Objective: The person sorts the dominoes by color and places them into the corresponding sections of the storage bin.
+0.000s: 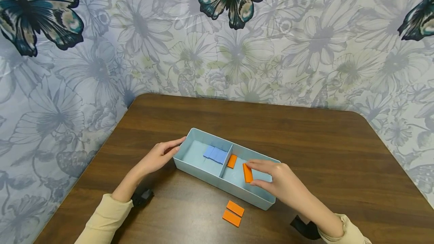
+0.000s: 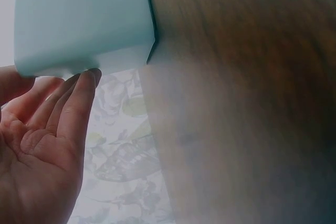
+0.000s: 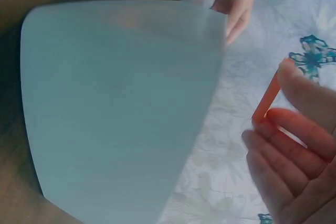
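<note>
A pale blue-green box (image 1: 200,173) with one divider sits at a slant on the table. My left hand (image 1: 158,157) touches its left end with fairly straight fingers, as the left wrist view shows against the end wall (image 2: 86,19). Over the right compartment, my right hand (image 1: 283,182) pinches an orange rectangular tile (image 1: 248,173) between thumb and fingers. The right wrist view catches that tile edge-on above the rim. Another orange tile (image 1: 232,161) lies in the right compartment beside the divider (image 1: 227,161). Several blue tiles (image 1: 215,154) lie in a row in the left compartment.
Two orange tiles (image 1: 233,214) lie side by side on the brown wooden table (image 1: 169,214), in front of the box. Behind the table hangs a floral cloth backdrop (image 1: 217,63) with butterflies. A black strap (image 1: 142,197) is on the left wrist.
</note>
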`<state>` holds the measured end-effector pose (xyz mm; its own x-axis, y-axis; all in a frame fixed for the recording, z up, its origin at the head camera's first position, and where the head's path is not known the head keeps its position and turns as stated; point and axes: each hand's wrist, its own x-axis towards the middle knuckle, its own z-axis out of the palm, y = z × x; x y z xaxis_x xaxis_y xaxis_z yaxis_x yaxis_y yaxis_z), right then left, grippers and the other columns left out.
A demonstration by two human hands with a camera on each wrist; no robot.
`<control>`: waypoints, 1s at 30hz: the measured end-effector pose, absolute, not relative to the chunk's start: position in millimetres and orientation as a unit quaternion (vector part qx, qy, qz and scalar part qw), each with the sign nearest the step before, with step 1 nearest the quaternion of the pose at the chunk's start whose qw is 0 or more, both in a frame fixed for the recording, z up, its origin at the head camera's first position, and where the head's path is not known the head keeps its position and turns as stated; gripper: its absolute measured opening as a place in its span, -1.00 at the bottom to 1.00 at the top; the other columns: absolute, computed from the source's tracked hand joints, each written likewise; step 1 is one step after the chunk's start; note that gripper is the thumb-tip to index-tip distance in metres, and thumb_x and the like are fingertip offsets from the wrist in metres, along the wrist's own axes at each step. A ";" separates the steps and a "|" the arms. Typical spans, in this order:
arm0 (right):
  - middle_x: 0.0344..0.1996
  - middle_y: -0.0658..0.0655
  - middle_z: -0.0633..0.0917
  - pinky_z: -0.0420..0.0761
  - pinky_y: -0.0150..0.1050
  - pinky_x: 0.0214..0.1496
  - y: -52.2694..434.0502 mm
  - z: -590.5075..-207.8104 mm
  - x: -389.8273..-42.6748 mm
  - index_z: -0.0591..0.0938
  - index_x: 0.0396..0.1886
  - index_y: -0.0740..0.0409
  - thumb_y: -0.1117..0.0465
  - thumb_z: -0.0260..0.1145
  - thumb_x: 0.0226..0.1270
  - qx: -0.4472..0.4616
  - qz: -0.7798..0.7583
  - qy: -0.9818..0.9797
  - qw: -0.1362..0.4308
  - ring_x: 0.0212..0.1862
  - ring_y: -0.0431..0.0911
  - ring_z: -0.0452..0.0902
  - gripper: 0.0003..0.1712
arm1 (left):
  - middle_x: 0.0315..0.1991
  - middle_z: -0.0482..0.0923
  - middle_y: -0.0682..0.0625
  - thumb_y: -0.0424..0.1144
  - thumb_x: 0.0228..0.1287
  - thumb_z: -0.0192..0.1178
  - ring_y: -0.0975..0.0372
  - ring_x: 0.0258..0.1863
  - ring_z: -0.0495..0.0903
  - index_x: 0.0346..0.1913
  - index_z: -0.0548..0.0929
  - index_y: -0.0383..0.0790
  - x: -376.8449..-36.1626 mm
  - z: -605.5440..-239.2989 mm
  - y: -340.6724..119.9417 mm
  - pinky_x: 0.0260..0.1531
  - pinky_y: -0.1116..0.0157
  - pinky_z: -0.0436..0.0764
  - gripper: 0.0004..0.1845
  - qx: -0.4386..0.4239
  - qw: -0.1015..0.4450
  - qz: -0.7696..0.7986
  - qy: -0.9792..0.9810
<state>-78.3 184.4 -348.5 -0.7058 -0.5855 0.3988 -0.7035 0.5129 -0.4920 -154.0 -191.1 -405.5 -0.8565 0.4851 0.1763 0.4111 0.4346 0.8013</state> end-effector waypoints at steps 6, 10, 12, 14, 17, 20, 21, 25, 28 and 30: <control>-0.14 0.11 0.68 0.58 -0.19 -0.13 176.3 -356.9 -96.9 0.67 -0.05 0.28 0.31 0.54 -0.10 0.340 0.267 -0.896 0.096 -0.07 -0.03 0.60 -0.48 | 0.25 0.35 -0.14 -0.37 0.42 0.00 0.08 0.20 0.34 0.30 0.35 -0.37 -154.5 -406.8 -191.3 0.08 0.09 0.39 -0.57 0.268 0.032 0.456 0.848; -0.17 0.13 0.69 0.59 -0.19 -0.14 171.5 -365.0 -105.3 0.68 -0.08 0.28 0.26 0.54 -0.09 0.329 0.237 -0.911 0.080 -0.10 -0.02 0.61 -0.51 | 0.24 0.36 -0.14 -0.37 0.41 0.00 0.06 0.19 0.36 0.30 0.36 -0.38 -154.3 -407.9 -192.1 0.06 0.11 0.41 -0.57 0.269 0.025 0.453 0.850; -0.18 0.13 0.69 0.59 -0.17 -0.15 168.9 -368.9 -108.9 0.69 -0.10 0.28 0.25 0.54 -0.09 0.325 0.222 -0.916 0.072 -0.10 -0.01 0.61 -0.53 | 0.24 0.36 -0.13 -0.37 0.41 0.01 0.07 0.19 0.36 0.30 0.36 -0.38 -154.4 -408.0 -192.6 0.06 0.11 0.41 -0.57 0.267 0.024 0.453 0.850; -0.20 0.13 0.70 0.59 -0.15 -0.15 166.5 -372.5 -112.4 0.69 -0.12 0.29 0.25 0.54 -0.09 0.325 0.209 -0.920 0.067 -0.11 -0.01 0.61 -0.55 | 0.24 0.36 -0.12 -0.36 0.41 0.01 0.09 0.19 0.35 0.30 0.36 -0.37 -154.4 -407.8 -193.0 0.06 0.11 0.41 -0.57 0.264 0.023 0.453 0.851; -0.22 0.11 0.70 0.58 -0.14 -0.13 163.0 -376.9 -117.1 0.70 -0.16 0.29 0.26 0.54 -0.09 0.328 0.196 -0.922 0.058 -0.11 -0.02 0.61 -0.58 | 0.25 0.36 -0.12 -0.37 0.41 0.01 0.08 0.20 0.35 0.30 0.36 -0.36 -155.0 -407.9 -193.2 0.06 0.09 0.41 -0.57 0.264 0.023 0.453 0.851; -0.25 0.11 0.70 0.58 -0.13 -0.12 159.4 -381.0 -121.2 0.70 -0.18 0.29 0.27 0.53 -0.08 0.329 0.187 -0.925 0.042 -0.12 -0.02 0.61 -0.60 | 0.24 0.36 -0.13 -0.37 0.41 0.00 0.07 0.19 0.35 0.30 0.36 -0.37 -155.3 -408.6 -193.1 0.06 0.09 0.41 -0.57 0.265 0.022 0.453 0.851; -0.25 0.11 0.70 0.58 -0.13 -0.12 158.2 -382.3 -122.3 0.70 -0.18 0.29 0.27 0.53 -0.08 0.327 0.185 -0.926 0.034 -0.13 -0.02 0.61 -0.61 | 0.24 0.36 -0.13 -0.37 0.41 0.00 0.07 0.19 0.35 0.30 0.36 -0.37 -155.4 -408.9 -193.0 0.05 0.10 0.42 -0.57 0.264 0.022 0.453 0.851; -0.28 0.12 0.70 0.58 -0.13 -0.15 153.4 -387.6 -125.4 0.71 -0.22 0.29 0.27 0.54 -0.08 0.312 0.177 -0.933 0.013 -0.17 -0.03 0.61 -0.64 | 0.24 0.36 -0.13 -0.37 0.41 0.01 0.08 0.18 0.36 0.30 0.37 -0.35 -155.0 -408.9 -192.1 0.05 0.13 0.42 -0.57 0.264 0.024 0.455 0.850; -0.31 0.12 0.70 0.59 -0.13 -0.17 150.6 -391.2 -126.7 0.71 -0.25 0.28 0.27 0.54 -0.10 0.308 0.166 -0.937 0.009 -0.22 -0.02 0.62 -0.65 | 0.23 0.36 -0.14 -0.37 0.41 0.01 0.09 0.16 0.38 0.30 0.37 -0.35 -154.3 -408.0 -191.5 0.04 0.16 0.43 -0.57 0.265 0.026 0.455 0.849; -0.33 0.12 0.70 0.59 -0.13 -0.20 149.1 -393.5 -127.1 0.72 -0.27 0.27 0.26 0.55 -0.11 0.309 0.155 -0.938 0.012 -0.26 -0.02 0.62 -0.66 | 0.23 0.36 -0.14 -0.38 0.41 0.01 0.10 0.15 0.38 0.30 0.37 -0.36 -153.7 -407.2 -191.2 0.04 0.17 0.43 -0.57 0.264 0.029 0.457 0.849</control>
<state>-127.1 149.1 -393.5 -0.8089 -0.5760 0.1176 -0.5833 0.7614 -0.2830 -153.7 -191.2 -407.2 -0.8591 0.4741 0.1928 0.4218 0.4425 0.7914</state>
